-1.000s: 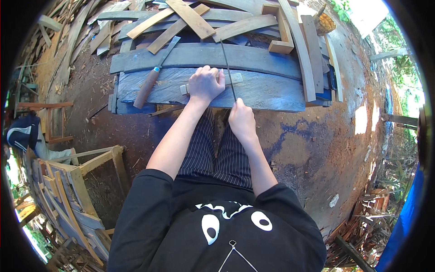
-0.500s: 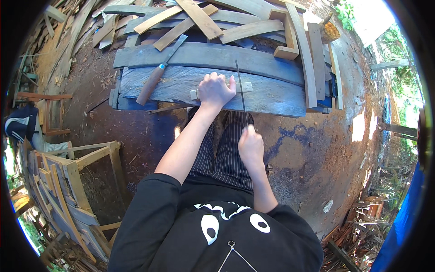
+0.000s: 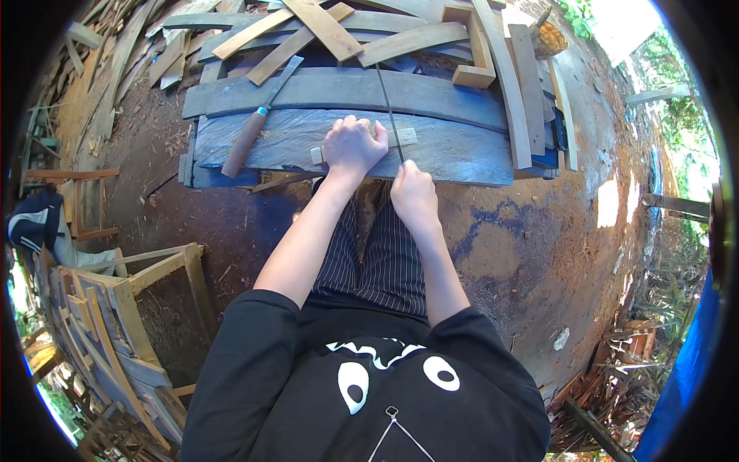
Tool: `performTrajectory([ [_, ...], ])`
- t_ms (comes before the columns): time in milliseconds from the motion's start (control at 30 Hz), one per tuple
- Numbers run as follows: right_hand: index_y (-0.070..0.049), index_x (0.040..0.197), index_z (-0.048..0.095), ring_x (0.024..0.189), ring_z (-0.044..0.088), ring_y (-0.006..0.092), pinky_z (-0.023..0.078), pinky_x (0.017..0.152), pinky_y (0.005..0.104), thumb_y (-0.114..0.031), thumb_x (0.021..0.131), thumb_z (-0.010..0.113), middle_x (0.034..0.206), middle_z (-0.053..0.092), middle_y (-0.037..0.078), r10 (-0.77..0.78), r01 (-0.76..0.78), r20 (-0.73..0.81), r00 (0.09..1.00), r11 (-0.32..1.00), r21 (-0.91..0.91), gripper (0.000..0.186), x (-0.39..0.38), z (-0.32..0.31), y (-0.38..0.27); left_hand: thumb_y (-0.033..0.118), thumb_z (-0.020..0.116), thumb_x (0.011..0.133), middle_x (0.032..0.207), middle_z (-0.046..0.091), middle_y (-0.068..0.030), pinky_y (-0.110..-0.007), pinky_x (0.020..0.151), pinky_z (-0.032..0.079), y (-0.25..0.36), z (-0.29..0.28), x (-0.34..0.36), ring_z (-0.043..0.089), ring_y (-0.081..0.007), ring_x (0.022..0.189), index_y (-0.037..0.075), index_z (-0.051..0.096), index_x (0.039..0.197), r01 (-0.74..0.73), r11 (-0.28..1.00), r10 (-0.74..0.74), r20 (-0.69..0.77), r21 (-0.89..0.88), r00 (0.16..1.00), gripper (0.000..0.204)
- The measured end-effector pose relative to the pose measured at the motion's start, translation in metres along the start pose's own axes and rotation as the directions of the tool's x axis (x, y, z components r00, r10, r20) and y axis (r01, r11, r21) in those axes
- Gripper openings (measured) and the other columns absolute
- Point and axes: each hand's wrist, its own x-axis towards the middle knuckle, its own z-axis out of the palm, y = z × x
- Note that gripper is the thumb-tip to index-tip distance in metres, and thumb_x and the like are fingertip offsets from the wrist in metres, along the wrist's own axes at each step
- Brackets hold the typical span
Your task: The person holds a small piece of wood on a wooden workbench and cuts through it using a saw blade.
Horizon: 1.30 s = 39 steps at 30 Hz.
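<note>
My left hand (image 3: 354,148) is closed over a short pale wood strip (image 3: 405,137) and presses it onto the weathered grey bench plank (image 3: 462,154). The strip's two ends show on either side of my fist. In a fist near the bench's front edge, my right hand (image 3: 414,196) grips a saw (image 3: 389,104), its thin dark blade seen nearly edge-on. The blade points away from me and crosses the strip just right of my left hand. My fingers hide the saw's handle. On the bench to the left lies a wooden-handled chisel (image 3: 245,144), touched by neither hand.
Loose boards (image 3: 323,27) lie crossed at the bench's far side. A wooden frame piece (image 3: 481,58) and upright planks (image 3: 527,100) stand at its right end. A slatted wooden structure (image 3: 127,308) is at the lower left, with a partly seen person (image 3: 42,223) behind it.
My right hand has pushed forward toward the bench, and the saw blade has slid farther across the strip. My left hand still holds the strip. The whole view has shifted slightly.
</note>
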Motion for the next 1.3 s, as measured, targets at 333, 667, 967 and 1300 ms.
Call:
performTrajectory([
  [333,-0.002,0.089,0.049,0.067,0.060,0.0455,0.048,0.058,0.0534,-0.016,0.090,0.046,0.067,0.059,0.027,0.038,-0.041,0.064,0.997,0.998,0.043,0.015,-0.074,-0.010,0.030,0.026,0.057,0.074,0.067,0.062,-0.0135,-0.039,0.059,0.053,-0.006,0.000,-0.002,0.062,-0.0285,0.067,0.003,0.066,0.062,-0.037,0.999,0.037,-0.043,-0.005,0.998,0.027],
  [667,-0.001,0.088,0.050,0.067,0.060,0.0452,0.048,0.059,0.0527,-0.015,0.090,0.047,0.066,0.059,0.027,0.077,-0.084,0.104,0.992,0.994,0.071,0.015,-0.095,-0.006,0.032,0.025,0.056,0.075,0.067,0.060,-0.0116,-0.039,0.060,0.052,-0.007,-0.001,-0.002,0.062,-0.0280,0.068,0.004,0.064,0.060,0.017,1.000,-0.016,-0.032,0.003,0.999,0.027],
  [967,0.003,0.082,0.050,0.067,0.057,0.0464,0.047,0.058,0.0496,-0.015,0.091,0.045,0.068,0.057,0.028,-0.031,0.035,-0.058,0.998,0.997,0.063,0.020,-0.009,0.005,0.009,0.024,0.056,0.074,0.067,0.060,-0.0117,-0.039,0.059,0.052,-0.002,0.003,0.000,0.062,-0.0277,0.067,0.004,0.064,0.060,-0.040,0.999,0.039,-0.045,-0.013,0.998,0.026],
  [1300,-0.001,0.088,0.050,0.064,0.059,0.0466,0.047,0.055,0.0524,-0.014,0.090,0.047,0.064,0.057,0.028,0.066,-0.079,0.130,0.989,0.992,0.099,0.014,-0.107,-0.015,0.038,0.023,0.056,0.074,0.065,0.059,-0.0113,-0.038,0.059,0.052,-0.010,0.003,-0.003,0.061,-0.0274,0.066,0.005,0.062,0.057,-0.026,1.000,0.025,-0.057,-0.014,0.998,0.026],
])
